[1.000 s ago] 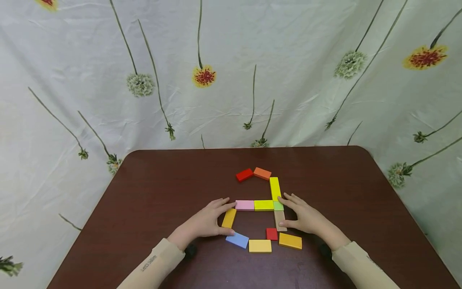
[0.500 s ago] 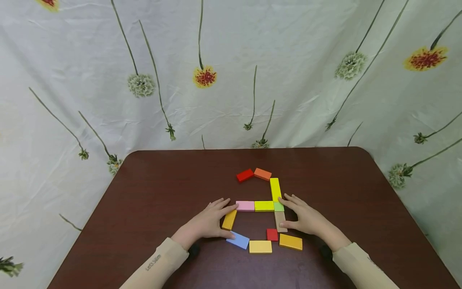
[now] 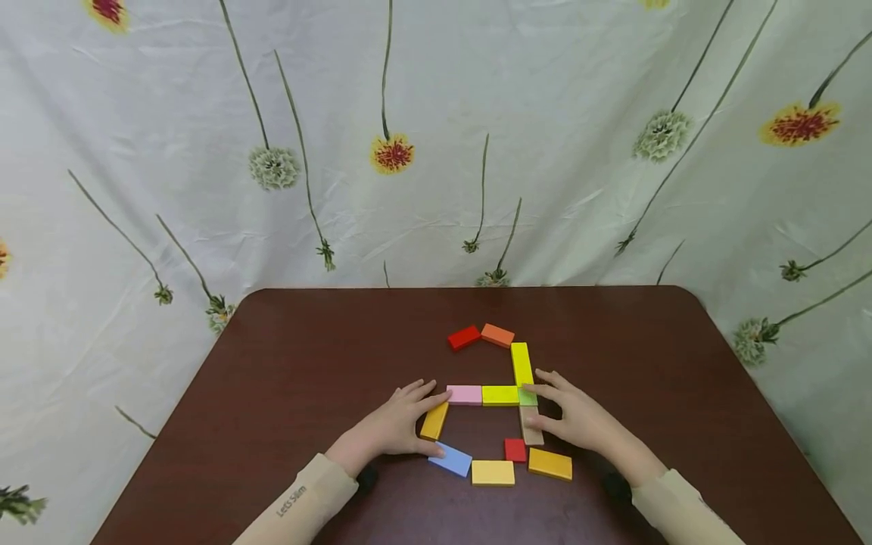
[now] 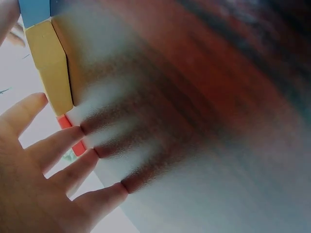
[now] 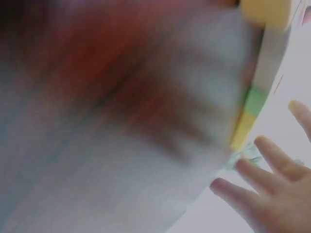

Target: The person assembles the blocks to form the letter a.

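On the dark bench, the left hand lies flat with straight, slightly spread fingers, holding nothing; its fingertips touch the amber block and the near end of the pink block, and its thumb rests by the blue block at 6 o'clock of the amber one. The ring of blocks sits between the two hands: pink, then the lime-yellow block, then the small green block across the far side, with the yellow block, small red block and orange block along the near side. The right hand is likewise flat and unclenched, fingers against the green block and thumb against the tan block. To square the outline well, I judge both hands should press inward gently and evenly, nudging the slanted amber and blue pieces without buckling the joined row. Both wrist views are blurred.
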Motion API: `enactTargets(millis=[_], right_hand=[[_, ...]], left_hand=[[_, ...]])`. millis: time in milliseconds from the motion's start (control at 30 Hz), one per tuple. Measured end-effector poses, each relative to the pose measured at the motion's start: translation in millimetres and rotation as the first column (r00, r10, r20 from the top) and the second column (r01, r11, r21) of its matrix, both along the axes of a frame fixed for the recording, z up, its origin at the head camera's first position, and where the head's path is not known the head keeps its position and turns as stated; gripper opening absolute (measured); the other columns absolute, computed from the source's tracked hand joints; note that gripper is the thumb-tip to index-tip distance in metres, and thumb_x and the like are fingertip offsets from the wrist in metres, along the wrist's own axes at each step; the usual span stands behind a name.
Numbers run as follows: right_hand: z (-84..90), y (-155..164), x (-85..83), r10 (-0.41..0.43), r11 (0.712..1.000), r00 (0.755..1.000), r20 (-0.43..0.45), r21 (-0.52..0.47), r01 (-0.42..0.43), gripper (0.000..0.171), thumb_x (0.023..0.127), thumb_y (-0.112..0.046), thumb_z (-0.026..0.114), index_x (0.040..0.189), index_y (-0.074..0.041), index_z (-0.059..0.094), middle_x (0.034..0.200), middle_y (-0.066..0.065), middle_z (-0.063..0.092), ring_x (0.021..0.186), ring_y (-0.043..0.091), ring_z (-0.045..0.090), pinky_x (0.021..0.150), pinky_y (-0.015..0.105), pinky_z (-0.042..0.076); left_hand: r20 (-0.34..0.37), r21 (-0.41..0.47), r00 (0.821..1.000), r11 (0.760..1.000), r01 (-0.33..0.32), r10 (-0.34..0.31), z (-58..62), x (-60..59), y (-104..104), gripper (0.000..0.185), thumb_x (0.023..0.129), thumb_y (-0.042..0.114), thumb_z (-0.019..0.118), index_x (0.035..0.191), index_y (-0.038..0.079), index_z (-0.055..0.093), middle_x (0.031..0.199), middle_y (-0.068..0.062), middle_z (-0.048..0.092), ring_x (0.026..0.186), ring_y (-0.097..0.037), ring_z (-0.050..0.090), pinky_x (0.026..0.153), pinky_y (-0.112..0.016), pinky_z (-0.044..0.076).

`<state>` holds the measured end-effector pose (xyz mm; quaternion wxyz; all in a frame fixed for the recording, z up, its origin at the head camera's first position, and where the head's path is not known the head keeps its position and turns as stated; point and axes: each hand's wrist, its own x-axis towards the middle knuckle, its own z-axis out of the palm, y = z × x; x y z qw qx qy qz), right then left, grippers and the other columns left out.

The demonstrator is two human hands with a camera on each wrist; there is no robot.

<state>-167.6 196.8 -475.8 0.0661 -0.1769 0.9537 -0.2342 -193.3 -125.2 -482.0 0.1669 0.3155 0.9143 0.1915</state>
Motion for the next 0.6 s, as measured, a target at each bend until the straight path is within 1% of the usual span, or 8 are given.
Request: enactTargets(millis=[67,100,167,233,300,367,500,600], right_hand=[[2.1,-4.4,5.8,0.046,0.999,0.995,-0.088,0.021,-0.044,0.046,0.079,-0.039,0.073,0.12,-0.02,0.065,0.126,0.007,0.052,0.115,0.03,0.048,0.088,0.043,0.049],[3.2,-6.7,8.9,0.077,0.997,0.989,-0.128,0.035,-0.073,0.041,0.077,-0.037,0.075,0.115,-0.022,0.068,0.118,0.003,0.054,0.108,0.024,0.048,0.085,0.038,0.05],[5.4,-11.1,15.3,0.141,0.99,0.972,-0.186,0.055,-0.133,0.037,0.074,-0.035,0.078,0.109,-0.024,0.071,0.105,-0.004,0.053,0.097,0.015,0.044,0.078,0.03,0.048],[6.5,-14.8,20.7,0.195,0.98,0.959,-0.208,0.071,-0.184,0.036,0.072,-0.034,0.08,0.106,-0.025,0.072,0.1,-0.007,0.051,0.093,0.012,0.041,0.073,0.028,0.044],[6.5,-17.8,24.7,0.23,0.972,0.95,-0.21,0.086,-0.216,0.037,0.072,-0.034,0.08,0.107,-0.025,0.072,0.1,-0.007,0.051,0.093,0.012,0.04,0.073,0.028,0.042],[5.3,-19.8,27.4,0.252,0.967,0.946,-0.203,0.098,-0.237,0.04,0.072,-0.034,0.08,0.11,-0.025,0.071,0.104,-0.004,0.052,0.096,0.015,0.041,0.075,0.032,0.042],[1.9,-22.3,30.2,0.276,0.959,0.943,-0.188,0.114,-0.258,0.046,0.074,-0.034,0.078,0.118,-0.026,0.067,0.115,0.003,0.054,0.104,0.019,0.043,0.083,0.041,0.043],[0.5,-24.5,30.6,0.289,0.956,0.942,-0.174,0.113,-0.272,0.046,0.075,-0.034,0.077,0.119,-0.027,0.066,0.123,0.005,0.054,0.108,0.022,0.043,0.086,0.045,0.043]], left_hand=[[0.004,0.0,1.0,1.0,-0.001,0.001,-0.5,-0.6,0.4,0.09,0.072,0.057,0.071,0.146,0.023,0.034,0.152,-0.015,0.026,0.14,-0.037,0.018,0.108,-0.063,0.016],[0.005,-0.001,1.0,1.0,-0.004,0.004,-0.7,-0.9,0.5,0.09,0.072,0.057,0.071,0.146,0.023,0.034,0.152,-0.014,0.026,0.141,-0.037,0.017,0.108,-0.062,0.016],[0.007,-0.001,1.0,1.0,-0.011,0.011,-0.9,-1.4,0.5,0.09,0.072,0.057,0.071,0.146,0.024,0.034,0.152,-0.014,0.026,0.141,-0.037,0.017,0.108,-0.062,0.016],[0.005,-0.002,1.0,1.0,-0.018,0.018,-0.7,-1.6,0.7,0.09,0.071,0.057,0.072,0.146,0.024,0.034,0.152,-0.013,0.026,0.141,-0.037,0.017,0.108,-0.062,0.016],[0.004,-0.002,1.0,1.0,-0.02,0.02,-0.6,-1.6,0.9,0.09,0.071,0.056,0.072,0.146,0.024,0.034,0.152,-0.013,0.026,0.14,-0.037,0.018,0.108,-0.062,0.016],[0.005,0.0,1.0,1.0,-0.018,0.018,-0.2,-1.3,1.1,0.09,0.071,0.056,0.072,0.146,0.023,0.034,0.152,-0.014,0.027,0.14,-0.038,0.018,0.108,-0.062,0.016],[0.013,0.002,1.0,1.0,-0.015,0.015,0.5,-0.2,1.8,0.089,0.072,0.055,0.072,0.146,0.022,0.035,0.152,-0.015,0.026,0.14,-0.038,0.017,0.108,-0.063,0.016],[0.013,-0.001,1.0,1.0,-0.018,0.018,-0.1,-0.2,2.0,0.089,0.072,0.056,0.072,0.146,0.023,0.034,0.152,-0.014,0.026,0.14,-0.038,0.017,0.108,-0.062,0.015]])
